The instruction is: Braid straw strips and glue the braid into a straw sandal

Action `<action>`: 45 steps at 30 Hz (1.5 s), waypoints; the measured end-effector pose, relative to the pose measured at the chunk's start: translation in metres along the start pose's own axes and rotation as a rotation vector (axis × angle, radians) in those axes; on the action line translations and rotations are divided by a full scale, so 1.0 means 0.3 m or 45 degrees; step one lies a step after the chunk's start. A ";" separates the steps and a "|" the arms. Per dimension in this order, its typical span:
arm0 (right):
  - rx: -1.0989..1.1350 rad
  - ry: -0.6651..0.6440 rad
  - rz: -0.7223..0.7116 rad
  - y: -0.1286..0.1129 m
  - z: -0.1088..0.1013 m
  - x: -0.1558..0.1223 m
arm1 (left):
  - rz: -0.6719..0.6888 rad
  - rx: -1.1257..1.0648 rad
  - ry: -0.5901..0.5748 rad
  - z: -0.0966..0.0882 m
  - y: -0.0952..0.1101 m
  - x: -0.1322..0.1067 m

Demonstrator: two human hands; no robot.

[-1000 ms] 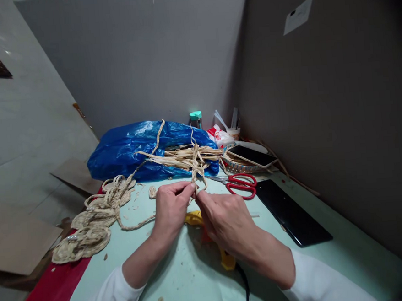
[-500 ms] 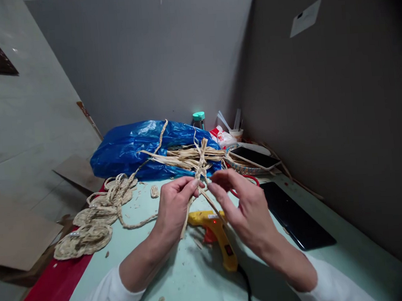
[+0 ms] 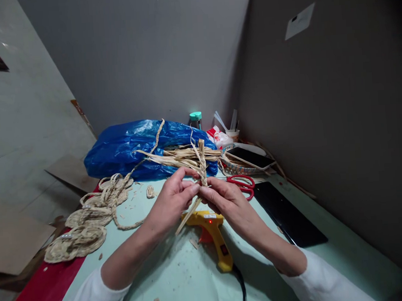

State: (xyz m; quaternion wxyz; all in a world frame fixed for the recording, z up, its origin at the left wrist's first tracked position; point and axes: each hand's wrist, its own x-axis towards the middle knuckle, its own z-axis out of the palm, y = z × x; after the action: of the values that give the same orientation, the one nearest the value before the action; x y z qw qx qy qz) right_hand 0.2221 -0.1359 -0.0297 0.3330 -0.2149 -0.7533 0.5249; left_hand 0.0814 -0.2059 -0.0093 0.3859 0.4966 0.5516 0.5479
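Note:
My left hand (image 3: 168, 202) and my right hand (image 3: 227, 202) meet above the pale green table (image 3: 182, 280), both pinching a short straw braid (image 3: 202, 158) that stands upright between the fingertips. Loose straw strands (image 3: 186, 215) hang from the braid's lower end, down past my left fingers. A yellow glue gun (image 3: 215, 236) lies on the table just under my hands, with a red light showing and its black cord (image 3: 242, 287) running toward me.
A long coiled straw braid (image 3: 91, 213) lies at the left. A blue plastic bag (image 3: 132, 148) with a straw bundle (image 3: 174, 157) sits behind. Red-handled scissors (image 3: 241, 184), a black tablet (image 3: 288, 215), a woven tray holding a phone (image 3: 250, 158) and a green-capped bottle (image 3: 195, 119) stand right.
My right hand drew back to the braid and pinched it again beside my left. The braid now stands straighter and higher. The glue gun shows more fully below.

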 end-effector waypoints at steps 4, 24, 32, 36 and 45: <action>-0.050 0.067 -0.048 0.014 -0.005 0.005 | 0.169 0.542 0.071 -0.029 0.021 0.003; 0.626 0.057 0.177 0.042 0.010 0.016 | 0.392 0.811 0.243 0.029 0.001 -0.018; 0.650 -0.248 0.304 0.028 -0.010 0.006 | 0.063 0.297 -0.098 -0.021 -0.027 0.017; -0.098 -0.208 0.064 0.031 -0.023 0.008 | 0.051 0.441 -0.025 -0.031 -0.013 0.021; -1.181 0.070 -0.646 0.086 0.061 -0.036 | 0.025 0.479 0.372 0.014 -0.065 0.014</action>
State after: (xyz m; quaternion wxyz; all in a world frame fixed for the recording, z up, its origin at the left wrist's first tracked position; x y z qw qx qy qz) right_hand 0.2154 -0.1458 -0.0608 0.3391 -0.1643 -0.9257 0.0338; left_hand 0.0821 -0.1991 -0.0285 0.1971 0.4806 0.6891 0.5052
